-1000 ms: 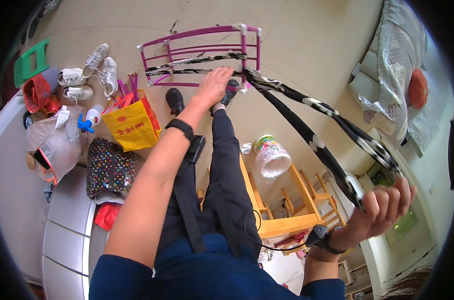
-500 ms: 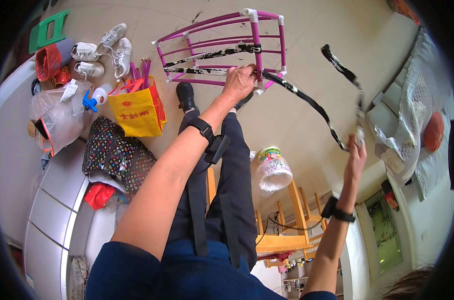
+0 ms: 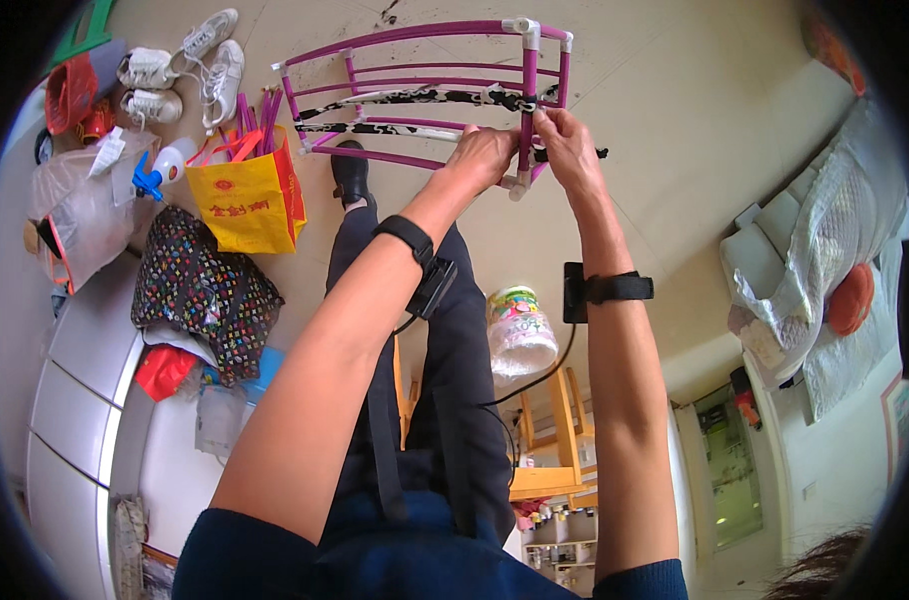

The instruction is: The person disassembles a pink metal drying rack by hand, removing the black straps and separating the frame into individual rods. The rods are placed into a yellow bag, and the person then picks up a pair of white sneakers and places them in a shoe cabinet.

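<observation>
A purple tube rack [image 3: 415, 42] with white corner joints stands on the floor in front of me. A black-and-white patterned strap [image 3: 415, 97] is wound along its bars. My left hand [image 3: 483, 155] grips the rack's near bar beside the upright post. My right hand [image 3: 567, 140] pinches the strap's end at that same post, fingers closed on it. Both wrists carry black bands with small devices.
A yellow shopping bag [image 3: 250, 205], a patterned dark bag [image 3: 200, 290], white sneakers [image 3: 190, 60] and a blue-capped spray bottle [image 3: 160, 170] lie at the left. A plastic jar [image 3: 520, 330] sits on a wooden stool [image 3: 550, 440] below my arms. White cabinet [image 3: 75, 390] at lower left.
My right hand has swung in from the far right to the rack's post, bringing the strap with it. The long loose strap loop is gone from the air.
</observation>
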